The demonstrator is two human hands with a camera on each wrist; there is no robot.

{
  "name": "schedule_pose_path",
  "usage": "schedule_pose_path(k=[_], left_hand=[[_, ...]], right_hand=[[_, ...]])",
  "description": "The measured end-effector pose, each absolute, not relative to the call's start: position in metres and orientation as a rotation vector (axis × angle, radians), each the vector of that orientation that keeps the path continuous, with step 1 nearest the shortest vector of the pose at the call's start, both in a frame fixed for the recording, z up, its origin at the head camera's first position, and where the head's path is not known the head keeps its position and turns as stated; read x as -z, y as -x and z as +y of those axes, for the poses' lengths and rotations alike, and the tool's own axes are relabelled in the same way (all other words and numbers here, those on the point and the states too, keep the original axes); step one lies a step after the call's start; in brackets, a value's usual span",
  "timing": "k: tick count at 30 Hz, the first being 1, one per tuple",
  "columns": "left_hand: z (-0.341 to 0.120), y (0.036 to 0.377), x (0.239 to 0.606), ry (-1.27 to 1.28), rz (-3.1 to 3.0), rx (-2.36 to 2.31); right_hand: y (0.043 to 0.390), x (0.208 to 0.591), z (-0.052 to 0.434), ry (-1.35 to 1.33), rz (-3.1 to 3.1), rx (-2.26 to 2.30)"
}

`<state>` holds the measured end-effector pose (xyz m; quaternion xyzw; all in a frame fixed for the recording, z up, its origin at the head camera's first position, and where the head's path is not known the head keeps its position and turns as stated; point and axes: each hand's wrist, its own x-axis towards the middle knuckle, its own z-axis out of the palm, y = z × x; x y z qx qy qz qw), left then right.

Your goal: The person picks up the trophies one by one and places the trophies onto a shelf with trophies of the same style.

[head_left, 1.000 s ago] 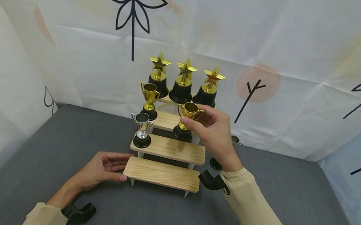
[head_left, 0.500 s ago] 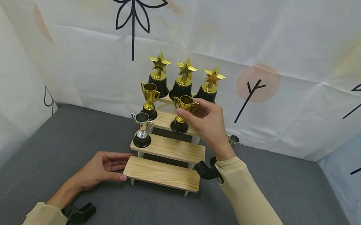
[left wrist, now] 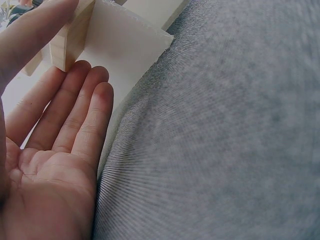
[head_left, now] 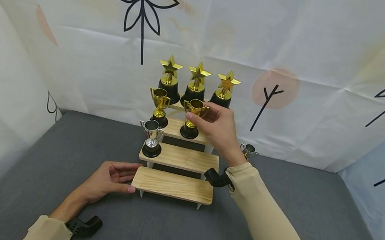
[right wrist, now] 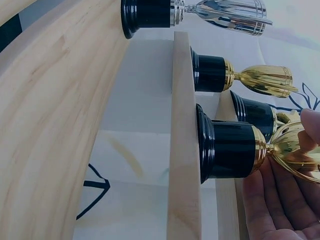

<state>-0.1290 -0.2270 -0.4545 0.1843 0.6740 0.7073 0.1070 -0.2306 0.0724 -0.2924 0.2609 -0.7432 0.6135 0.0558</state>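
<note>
My right hand (head_left: 219, 128) pinches the bowl of a small gold trophy cup (head_left: 189, 130) with a black base. It is upright at the middle of the second-highest step; in the right wrist view its base (right wrist: 227, 150) meets the wooden board. Another gold trophy cup (head_left: 160, 101) stands left of it, and a silver trophy cup (head_left: 152, 135) is one step lower. My left hand (head_left: 106, 181) lies at the left end of the bottom step (head_left: 173, 185), fingers nearly straight and touching the board's end (left wrist: 67, 47).
Three gold star trophies (head_left: 196, 83) line the top step of the wooden display stand (head_left: 187, 159). Behind my right wrist a silver trophy cup (head_left: 249, 149) is partly hidden on the grey table (head_left: 299, 200). A white printed cloth (head_left: 227, 26) hangs behind.
My right hand has carried the gold trophy cup left and back, from near the step's right part to its middle. My left hand has stayed in place.
</note>
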Motion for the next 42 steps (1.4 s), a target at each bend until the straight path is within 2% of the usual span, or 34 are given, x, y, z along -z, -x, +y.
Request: schedule_pose_path(k=[42], left_hand=[[-0.228, 0.129, 0.454, -0.524, 1.973, -2.08]], right_hand=[[0.23, 0.297, 0.064, -0.734, -2.215, -1.846]])
